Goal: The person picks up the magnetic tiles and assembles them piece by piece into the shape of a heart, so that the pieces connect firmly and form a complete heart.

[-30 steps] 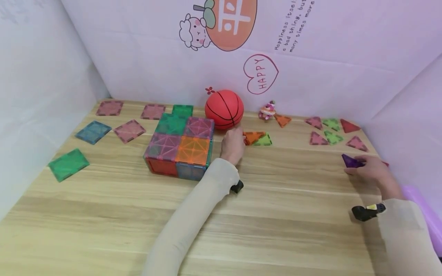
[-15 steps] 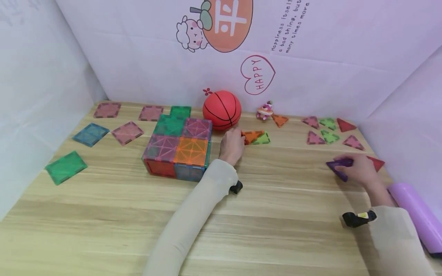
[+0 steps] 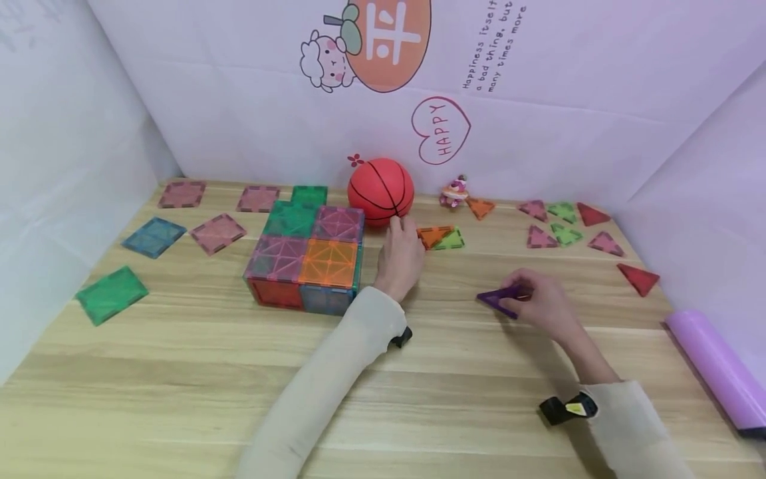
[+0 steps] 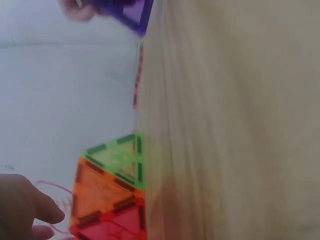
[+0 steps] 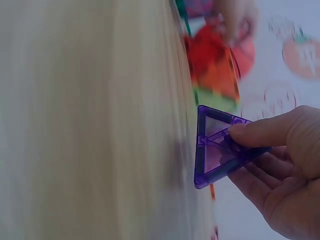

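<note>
My left hand [image 3: 401, 258] has its fingers curled at the top of a red triangular magnetic tile [image 4: 117, 225], pinching it near its tip. An orange triangular tile [image 3: 435, 236] and a light green triangular tile [image 3: 453, 239] stand joined to it in a small upright group. Over the table to the right, my right hand [image 3: 541, 301] holds a purple triangular magnetic tile [image 5: 220, 145] between thumb and fingers, one corner pointing left. To the left of my left hand sits a box built of square tiles [image 3: 305, 256], with an orange and several pink and green faces.
Behind my left hand is a red ball [image 3: 381, 191], with a small figurine [image 3: 454, 192] to its right. Loose triangles, among them a red tile [image 3: 639, 278], lie at the right. Several squares, including a green tile [image 3: 112, 295], lie left. A purple cylinder [image 3: 715, 369] lies at the right edge.
My right hand has carried the purple tile leftward from the right edge toward the middle, uncovering a red triangle. My left hand stays by the upright tiles. The head view has shifted slightly.
</note>
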### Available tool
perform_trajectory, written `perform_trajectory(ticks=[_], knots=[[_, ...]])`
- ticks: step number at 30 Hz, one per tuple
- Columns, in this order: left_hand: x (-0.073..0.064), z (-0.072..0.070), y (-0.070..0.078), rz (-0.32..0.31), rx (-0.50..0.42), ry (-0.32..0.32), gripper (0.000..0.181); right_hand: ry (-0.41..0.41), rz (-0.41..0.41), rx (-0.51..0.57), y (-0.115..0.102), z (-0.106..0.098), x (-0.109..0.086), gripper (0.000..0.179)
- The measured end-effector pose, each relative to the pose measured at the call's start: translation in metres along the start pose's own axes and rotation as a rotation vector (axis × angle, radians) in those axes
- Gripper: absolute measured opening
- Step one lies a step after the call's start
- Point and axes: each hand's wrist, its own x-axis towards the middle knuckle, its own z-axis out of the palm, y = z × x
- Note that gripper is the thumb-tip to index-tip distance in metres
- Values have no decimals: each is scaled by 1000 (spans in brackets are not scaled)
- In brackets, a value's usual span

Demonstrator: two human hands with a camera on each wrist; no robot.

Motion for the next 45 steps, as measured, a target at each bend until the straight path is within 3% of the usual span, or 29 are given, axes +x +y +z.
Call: perform_trajectory(ticks=[2,7,10,12,16,23,28,30,32,35,38,42,45], knots=[[-9,-7,2,75,18,-32,26,-16,-9,35,-11,10,1,18],[-29,-27,7,286,-56,-241,17,-68,-53,138,-34,31,8,17],[-40,-33,5,353,-110,-336,17,-87,-77,179,-47,43,12,17],[-48,-36,0,360,-132,-377,18,-92,-87,187,-55,51,14,17],[-63,-39,-13,316,-181,-435,21,-108,-114,200,-69,65,17,15],[-74,-38,-28,277,-219,-447,16,-128,-160,215,-83,79,18,18],[-78,-36,-37,266,-196,-433,10,-218,-170,293,-81,77,23,14],[-79,-36,-39,249,-189,-422,8,-225,-126,313,-74,69,29,14],[-80,-38,-41,230,-176,-413,6,-180,-88,275,-62,58,39,16],[-80,-40,-42,213,-157,-407,5,-56,-10,146,-32,38,60,22],[-80,-42,-43,204,-138,-398,6,16,78,3,8,17,84,32],[-81,-42,-41,195,-104,-400,8,-12,171,-151,59,-13,106,41],[-82,-40,-40,211,-88,-401,9,-60,231,-246,83,-30,109,43]])
